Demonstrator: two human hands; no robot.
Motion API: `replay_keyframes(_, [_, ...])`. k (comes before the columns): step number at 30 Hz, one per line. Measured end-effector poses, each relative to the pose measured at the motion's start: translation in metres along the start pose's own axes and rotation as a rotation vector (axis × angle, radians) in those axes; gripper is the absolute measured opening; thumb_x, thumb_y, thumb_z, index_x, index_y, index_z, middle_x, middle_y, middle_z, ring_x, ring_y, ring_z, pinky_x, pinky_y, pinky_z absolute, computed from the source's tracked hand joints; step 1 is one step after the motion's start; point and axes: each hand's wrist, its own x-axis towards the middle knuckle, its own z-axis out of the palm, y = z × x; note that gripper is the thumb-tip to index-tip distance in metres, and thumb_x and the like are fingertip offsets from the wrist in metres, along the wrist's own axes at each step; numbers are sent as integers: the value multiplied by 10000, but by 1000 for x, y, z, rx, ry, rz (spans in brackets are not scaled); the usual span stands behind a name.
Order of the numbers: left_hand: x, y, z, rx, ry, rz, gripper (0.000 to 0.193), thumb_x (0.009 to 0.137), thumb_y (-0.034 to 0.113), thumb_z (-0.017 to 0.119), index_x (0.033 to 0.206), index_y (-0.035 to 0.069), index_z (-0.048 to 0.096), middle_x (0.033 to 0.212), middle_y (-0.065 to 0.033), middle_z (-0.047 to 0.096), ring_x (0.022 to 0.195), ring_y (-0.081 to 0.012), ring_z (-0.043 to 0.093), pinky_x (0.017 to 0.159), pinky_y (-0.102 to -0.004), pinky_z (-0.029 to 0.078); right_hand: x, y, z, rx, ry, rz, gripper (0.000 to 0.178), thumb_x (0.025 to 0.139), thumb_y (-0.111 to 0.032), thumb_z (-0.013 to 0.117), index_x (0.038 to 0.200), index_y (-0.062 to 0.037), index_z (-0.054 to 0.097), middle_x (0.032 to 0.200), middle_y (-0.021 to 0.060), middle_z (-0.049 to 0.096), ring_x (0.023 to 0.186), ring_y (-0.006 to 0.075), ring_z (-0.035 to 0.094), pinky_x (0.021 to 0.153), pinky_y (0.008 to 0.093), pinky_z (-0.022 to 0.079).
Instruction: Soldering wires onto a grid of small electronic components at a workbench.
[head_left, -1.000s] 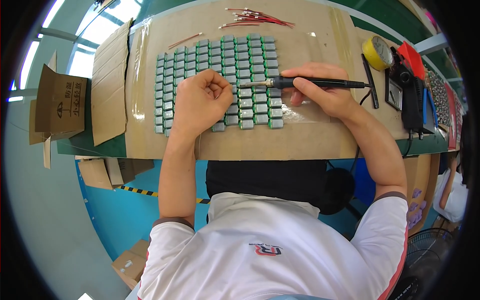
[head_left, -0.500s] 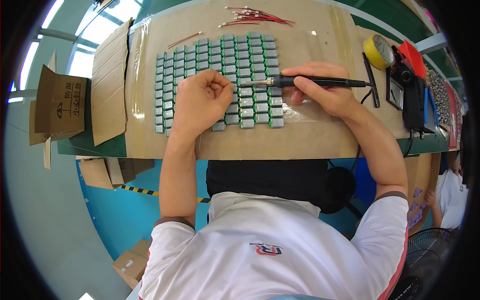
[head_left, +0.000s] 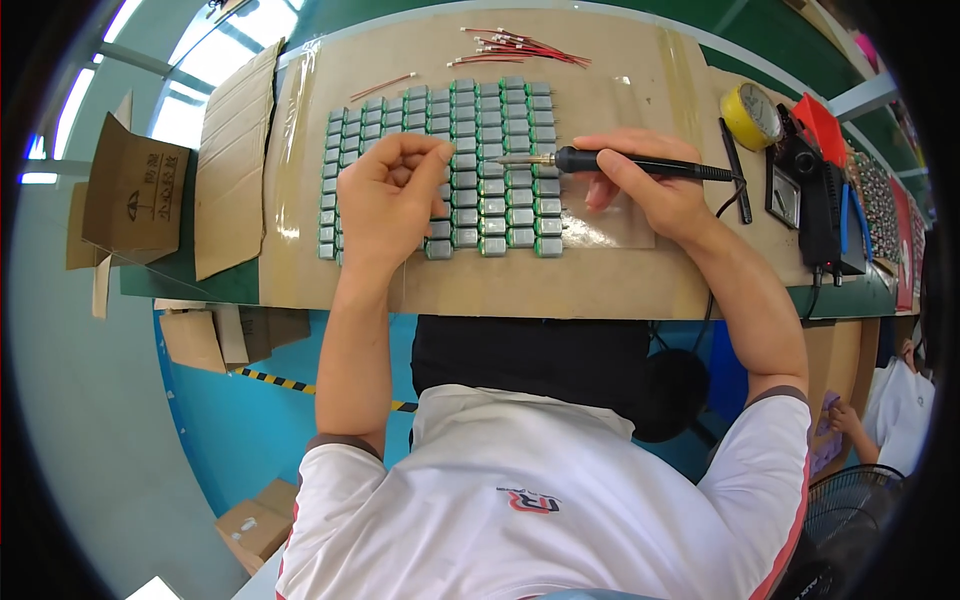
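My right hand (head_left: 655, 185) grips the black handle of a soldering iron (head_left: 650, 165). Its bare metal tip points left, above rows of small grey blocks with green edges (head_left: 520, 215) laid out in a grid. Over the left part of that grid is my left hand (head_left: 390, 200), thumb and forefinger pinched together. A thin wire (head_left: 404, 280) trails below it toward the table edge; the end at the fingertips is too fine to make out. A gap separates the left fingertips from the iron's tip. The left hand covers some of the blocks.
Red leads with white connectors (head_left: 525, 48) lie beyond the grid, one lead (head_left: 383, 87) apart. At right are yellow tape (head_left: 750, 115), a black stick-like tool (head_left: 735, 170) and a black soldering station (head_left: 822, 215). Cardboard boxes (head_left: 135, 195) stand left. A co-worker (head_left: 890, 415) is at far right.
My left hand has moved up and slightly left, away from the iron's tip. The iron has shifted slightly right and up. The view has tilted a little.
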Motion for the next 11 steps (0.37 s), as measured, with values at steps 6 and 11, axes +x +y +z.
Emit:
replay_keyframes(6, [-10,-6,7,27,147,50,87,890,30,765,892,-22,696,692,-29,686,564,-37,591,497,-194,459,-5,3,5,72,-4,53,220,1002,-69,639,1174,35,728,891,102,702,725,138,709,631,274,608])
replay_keyframes(11, [-8,-39,-5,202,-4,220,163,894,18,775,1021,-15,679,824,-120,740,589,-43,609,526,-169,476,-6,3,4,66,-40,84,223,1006,-71,636,1187,17,730,942,108,703,734,148,713,647,281,616])
